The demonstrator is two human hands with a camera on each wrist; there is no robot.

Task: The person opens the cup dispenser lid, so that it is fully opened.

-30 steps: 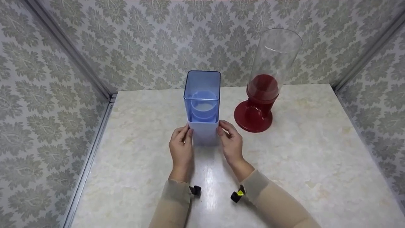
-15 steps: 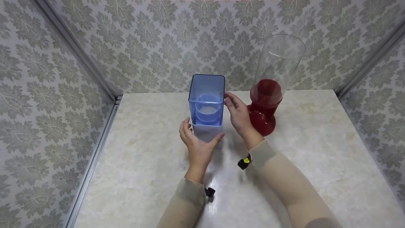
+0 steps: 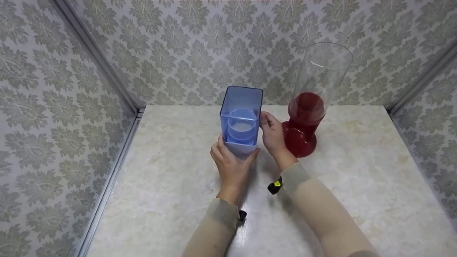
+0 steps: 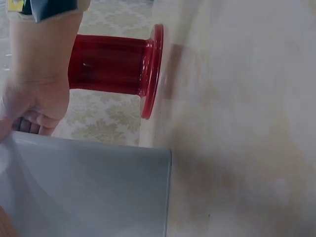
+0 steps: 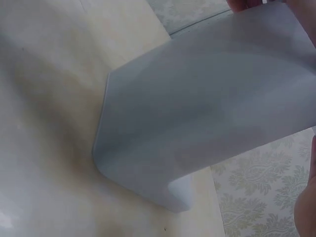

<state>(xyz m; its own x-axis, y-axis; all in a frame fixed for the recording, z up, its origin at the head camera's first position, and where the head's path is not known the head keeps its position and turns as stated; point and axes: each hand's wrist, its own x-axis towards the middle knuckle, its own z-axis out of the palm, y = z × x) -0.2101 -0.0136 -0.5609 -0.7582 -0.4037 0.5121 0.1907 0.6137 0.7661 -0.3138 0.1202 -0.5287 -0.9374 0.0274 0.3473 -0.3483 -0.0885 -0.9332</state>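
Square-mouthed box (image 3: 241,123), translucent blue plastic above a smooth, opaque pale base (image 3: 240,149), in the 12 o'clock half of the mottled bench (image 3: 160,185). At its 6 o'clock, my left hand (image 3: 232,166) is clamped round the base; at 3 o'clock, my right hand (image 3: 273,137) touches its side, fingers bent, whether gripping I cannot tell. Beyond, at 3 o'clock: glossy red stand (image 3: 303,134), clear cylinder (image 3: 323,69).

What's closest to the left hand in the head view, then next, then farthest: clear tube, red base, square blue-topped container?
1. Square blue-topped container: in the left hand.
2. Red base: on the right.
3. Clear tube: atop the base.
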